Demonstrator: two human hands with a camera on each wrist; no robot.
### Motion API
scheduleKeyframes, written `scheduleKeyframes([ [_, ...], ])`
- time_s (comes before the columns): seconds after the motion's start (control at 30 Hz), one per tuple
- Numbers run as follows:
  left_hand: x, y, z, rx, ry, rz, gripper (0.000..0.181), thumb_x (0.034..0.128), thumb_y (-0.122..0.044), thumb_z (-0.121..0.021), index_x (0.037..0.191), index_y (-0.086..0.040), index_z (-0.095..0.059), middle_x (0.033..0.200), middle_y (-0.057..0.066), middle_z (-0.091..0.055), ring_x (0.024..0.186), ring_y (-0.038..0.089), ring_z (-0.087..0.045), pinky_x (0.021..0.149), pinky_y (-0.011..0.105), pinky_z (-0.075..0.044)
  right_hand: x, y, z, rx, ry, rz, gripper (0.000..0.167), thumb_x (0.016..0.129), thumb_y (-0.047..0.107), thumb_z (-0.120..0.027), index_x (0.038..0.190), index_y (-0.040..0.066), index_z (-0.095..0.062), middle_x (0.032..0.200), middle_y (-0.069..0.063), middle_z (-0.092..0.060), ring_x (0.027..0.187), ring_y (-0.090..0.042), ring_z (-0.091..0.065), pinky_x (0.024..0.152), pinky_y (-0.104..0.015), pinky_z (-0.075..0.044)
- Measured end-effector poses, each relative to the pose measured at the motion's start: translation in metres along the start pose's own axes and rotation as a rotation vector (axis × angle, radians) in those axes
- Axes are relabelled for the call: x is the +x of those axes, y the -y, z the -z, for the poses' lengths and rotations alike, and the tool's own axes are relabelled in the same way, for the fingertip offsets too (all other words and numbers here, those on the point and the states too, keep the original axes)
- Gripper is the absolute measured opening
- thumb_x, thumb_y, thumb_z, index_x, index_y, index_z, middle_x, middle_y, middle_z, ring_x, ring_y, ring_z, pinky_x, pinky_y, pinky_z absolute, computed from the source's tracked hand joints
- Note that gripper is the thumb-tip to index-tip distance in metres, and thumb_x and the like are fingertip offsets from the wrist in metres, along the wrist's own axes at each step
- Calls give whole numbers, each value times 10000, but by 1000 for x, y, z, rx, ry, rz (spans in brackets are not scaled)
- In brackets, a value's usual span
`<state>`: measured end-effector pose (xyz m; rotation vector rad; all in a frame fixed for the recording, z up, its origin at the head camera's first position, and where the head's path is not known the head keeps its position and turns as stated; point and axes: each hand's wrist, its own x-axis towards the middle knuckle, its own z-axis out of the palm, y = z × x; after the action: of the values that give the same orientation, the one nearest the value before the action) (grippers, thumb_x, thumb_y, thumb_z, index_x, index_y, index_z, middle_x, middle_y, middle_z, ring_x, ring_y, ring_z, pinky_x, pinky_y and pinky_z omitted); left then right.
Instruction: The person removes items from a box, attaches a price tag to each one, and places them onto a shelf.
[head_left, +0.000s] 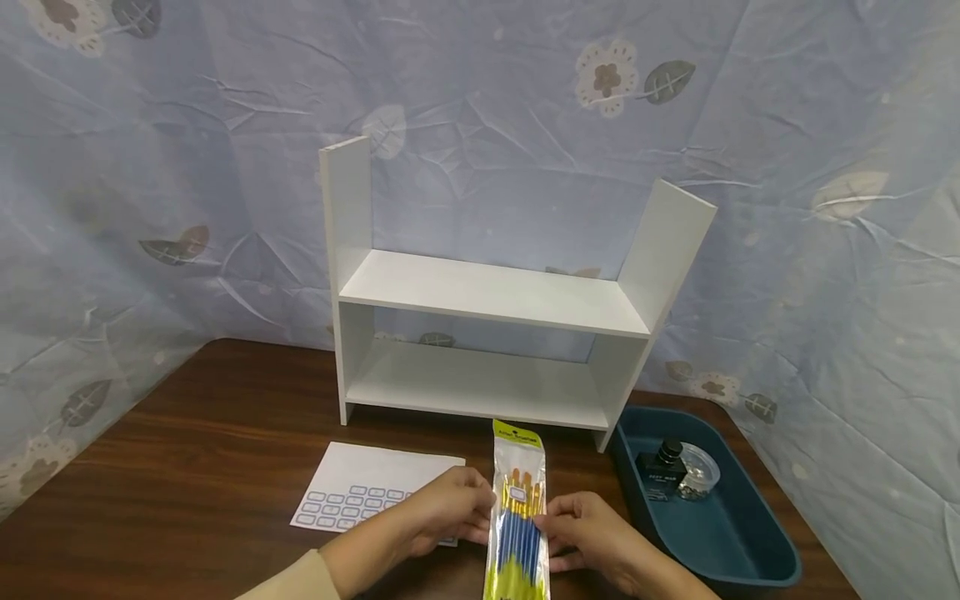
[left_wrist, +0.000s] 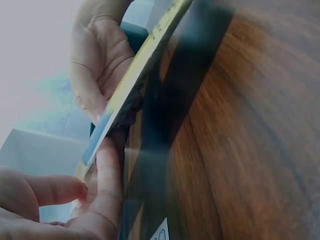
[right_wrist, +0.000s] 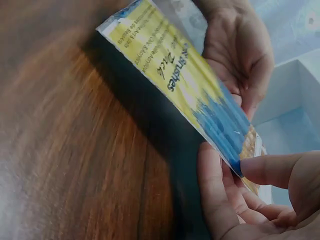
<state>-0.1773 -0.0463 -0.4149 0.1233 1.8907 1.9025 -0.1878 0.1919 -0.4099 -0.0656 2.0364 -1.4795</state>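
Out in front of the white shelf (head_left: 487,292), I see the brush packet (head_left: 517,525) between both hands, its long axis pointing shelfward; the left hand (head_left: 453,507) pinches one long edge, the right hand (head_left: 588,535) the other, thumb over fingers, barely parted, neither nearer

The brush packet (head_left: 517,515) reads "Artist Brushes" across its top.
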Motion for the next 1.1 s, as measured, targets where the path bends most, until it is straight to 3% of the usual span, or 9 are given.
scheduleKeyframes([
  [0.37,-7,-6,-3,36,-45,-118,144,994,-71,-638,1049,60,-619,924,113,-742,784,143,-712,758,332,-660,-15,7,3,70,-26,102,291,1027,210,-676,1150,-53,-657,992,-67,-804,849,-140,-760,747,-311,-658],
  [0.63,-17,-14,-3,25,-47,-161,159,939,-25,-724,1041,52,-630,997,209,-798,845,194,-771,810,394,-665,-24,17,1,88,-29,158,323,1023,229,-686,1172,-56,-651,1014,-73,-802,866,-148,-764,774,-329,-661],
  [0.9,-28,-26,-4,34,-81,-193,193,951,-70,-739,1064,35,-624,948,109,-786,765,146,-724,675,331,-656,-34,28,-2,105,-8,236,377,1032,250,-673,1237,-64,-638,1101,-96,-794,974,-176,-776,849,-362,-658],
  [1.1,-36,-39,-2,33,-97,-256,234,961,-104,-742,1089,47,-617,933,123,-782,750,136,-708,656,328,-649,-41,40,-4,147,-19,262,425,1024,282,-687,1284,-48,-622,1147,-107,-786,1037,-197,-769,908,-380,-647],
])
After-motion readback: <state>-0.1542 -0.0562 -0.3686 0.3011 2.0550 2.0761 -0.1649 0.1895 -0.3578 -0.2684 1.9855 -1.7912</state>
